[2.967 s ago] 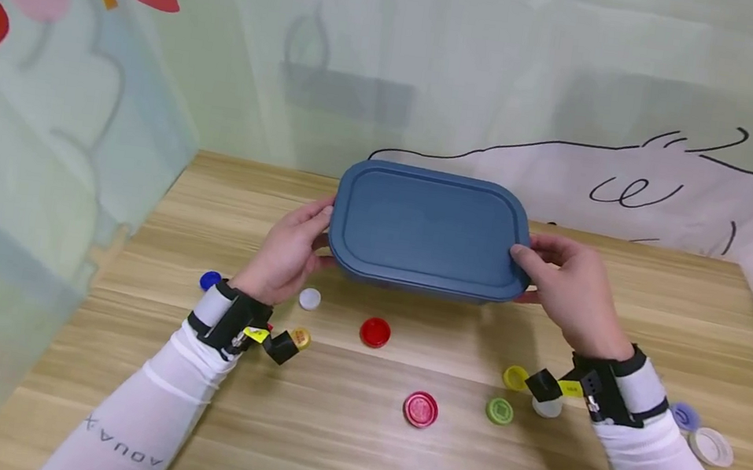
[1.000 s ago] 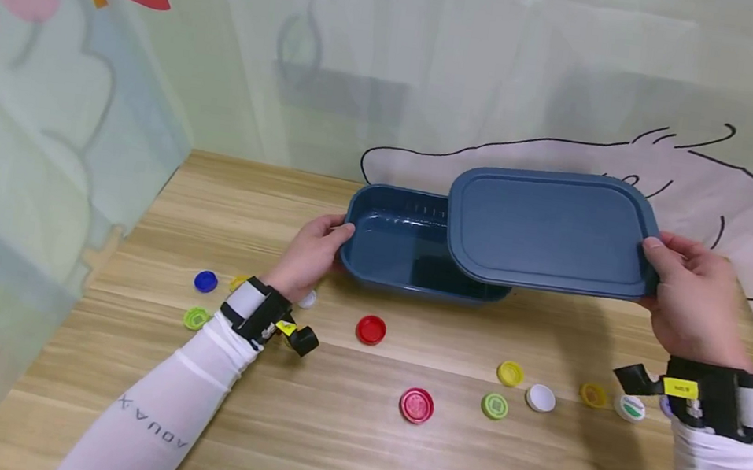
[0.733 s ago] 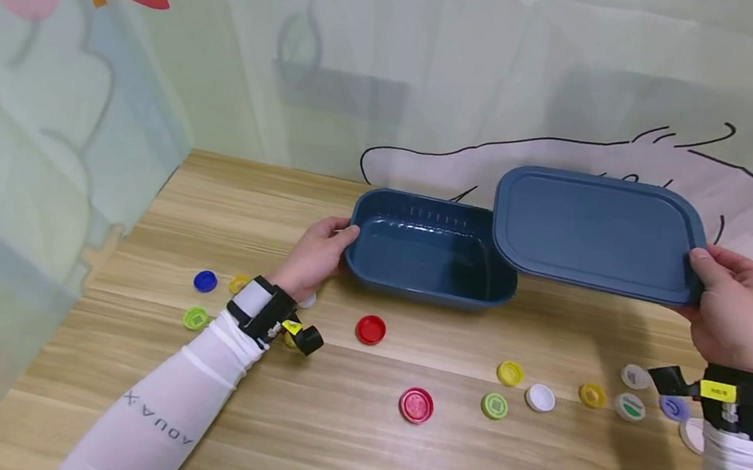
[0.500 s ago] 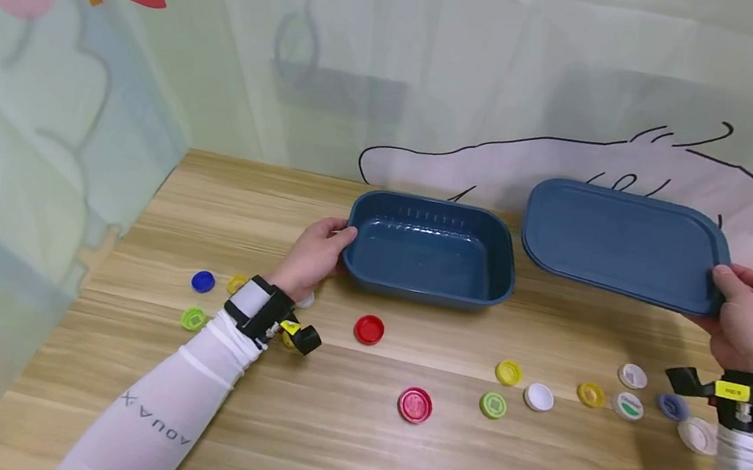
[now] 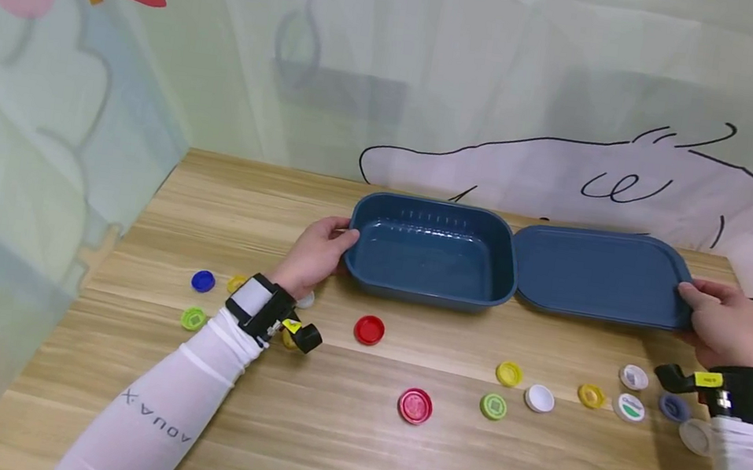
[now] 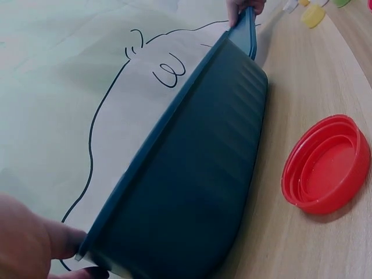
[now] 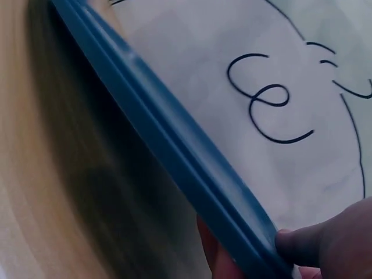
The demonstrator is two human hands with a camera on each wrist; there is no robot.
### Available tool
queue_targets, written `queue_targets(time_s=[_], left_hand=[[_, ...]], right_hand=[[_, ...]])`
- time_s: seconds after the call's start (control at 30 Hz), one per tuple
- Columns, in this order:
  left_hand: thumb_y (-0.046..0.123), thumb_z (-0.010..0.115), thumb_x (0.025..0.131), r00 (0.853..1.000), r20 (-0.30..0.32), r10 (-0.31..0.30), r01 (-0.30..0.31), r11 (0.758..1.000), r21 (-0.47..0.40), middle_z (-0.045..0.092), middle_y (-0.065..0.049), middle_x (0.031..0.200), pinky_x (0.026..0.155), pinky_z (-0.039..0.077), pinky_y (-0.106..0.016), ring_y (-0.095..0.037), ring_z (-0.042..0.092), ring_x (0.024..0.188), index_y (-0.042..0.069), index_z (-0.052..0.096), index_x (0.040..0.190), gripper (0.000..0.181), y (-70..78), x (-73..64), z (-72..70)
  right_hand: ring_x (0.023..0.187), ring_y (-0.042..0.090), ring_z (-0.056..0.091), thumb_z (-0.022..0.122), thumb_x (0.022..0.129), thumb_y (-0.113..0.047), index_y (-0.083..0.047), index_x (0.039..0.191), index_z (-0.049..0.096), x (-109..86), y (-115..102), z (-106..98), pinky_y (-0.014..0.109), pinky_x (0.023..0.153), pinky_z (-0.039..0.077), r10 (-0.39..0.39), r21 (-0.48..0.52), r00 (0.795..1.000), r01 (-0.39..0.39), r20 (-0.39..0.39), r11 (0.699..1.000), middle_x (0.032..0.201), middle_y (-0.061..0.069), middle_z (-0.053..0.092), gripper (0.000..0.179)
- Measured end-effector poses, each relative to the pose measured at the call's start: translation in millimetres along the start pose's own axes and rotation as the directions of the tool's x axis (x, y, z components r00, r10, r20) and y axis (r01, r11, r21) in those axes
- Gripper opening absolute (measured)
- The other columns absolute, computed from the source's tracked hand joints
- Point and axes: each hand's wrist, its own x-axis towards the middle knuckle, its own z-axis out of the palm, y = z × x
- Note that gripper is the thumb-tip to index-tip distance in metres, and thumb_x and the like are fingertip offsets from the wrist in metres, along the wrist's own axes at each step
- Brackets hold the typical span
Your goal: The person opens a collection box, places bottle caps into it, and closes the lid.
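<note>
- Left hand pinches the left end of the box, thumb over the rim! The box stands upright on the table, stretching rightward from that grip, open-topped, nothing to be seen inside.
- Over to the right hand: it's gripping the right end of the lid, thumb on the upper face, fingers underneath. The lid reaches leftward from that grip to the box's right end; touching or just apart, I can't call it.
- The step in hand looks like laying the lid down beside the box, and it seems close to done. There's dark shadow beneath it in the right wrist view, so the held edge appears clear of the table.
- What the next move calls for, I'd say: lower that right grip level, then slip the fingers out from under. The left grip need only steady the box.
- Loose caps about: a red cap in front and right of the left grip, a yellow cap well left of the right grip, on the near side.
</note>
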Motion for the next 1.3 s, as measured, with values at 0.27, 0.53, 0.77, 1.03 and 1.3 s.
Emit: queue_targets(time_s=[0.27,0.53,0.77,1.03,1.3], left_hand=[[0.025,0.046,0.101,1.0,0.008,-0.002,0.002,1.0,0.002,0.055,-0.017,0.126,0.089,0.053,-0.043,-0.023,0.06,0.099,0.0,0.039,0.139,0.046,1.5,-0.6,-0.6],[0.025,0.046,0.101,1.0,0.006,-0.01,0.01,1.0,0.026,0.054,-0.017,0.127,0.089,0.053,-0.042,-0.022,0.059,0.1,0.001,0.038,0.14,0.046,2.7,-0.8,-1.8],[0.024,0.045,0.101,1.0,0.011,-0.014,0.014,0.999,0.03,0.054,-0.019,0.127,0.088,0.053,-0.043,-0.024,0.059,0.101,-0.001,0.038,0.14,0.046,7.5,-2.6,-1.5],[0.026,0.045,0.101,1.0,0.009,-0.009,0.009,0.999,0.047,0.054,-0.017,0.127,0.087,0.054,-0.041,-0.022,0.059,0.101,0.001,0.038,0.14,0.047,3.6,2.0,-1.4],[0.027,0.045,0.101,1.0,0.009,-0.006,0.006,0.999,0.052,0.054,-0.017,0.128,0.088,0.053,-0.041,-0.022,0.059,0.101,0.001,0.038,0.141,0.048,3.2,3.3,-1.2]], right_hand=[[0.098,0.041,0.046,0.031,0.098,-0.054,0.012,0.138,0.033,-4.6,1.2,2.6,0.04,0.065,0.049,0.029,-0.297,0.999,-0.024,0.014,0.955,0.127,0.037,0.039,0.077],[0.095,0.044,0.043,0.036,0.099,-0.048,0.014,0.128,0.042,-5.1,-1.1,4.6,0.048,0.067,0.043,-0.033,-0.448,0.999,0.04,0.023,0.893,0.115,0.036,0.045,0.069],[0.094,0.044,0.045,0.038,0.1,-0.041,0.014,0.126,0.043,-2.8,-0.9,7.8,0.048,0.066,0.043,-0.044,-0.483,0.999,0.046,0.017,0.875,0.115,0.037,0.045,0.061],[0.096,0.045,0.045,0.039,0.1,-0.037,0.013,0.127,0.043,-2.2,-0.2,8.0,0.049,0.066,0.043,-0.041,-0.479,0.999,0.047,0.023,0.877,0.116,0.037,0.044,0.057],[0.098,0.049,0.045,0.04,0.1,-0.035,0.014,0.129,0.04,-5.1,-2.6,5.1,0.052,0.066,0.045,-0.08,-0.48,0.996,0.087,0.034,0.873,0.118,0.039,0.042,0.056]])
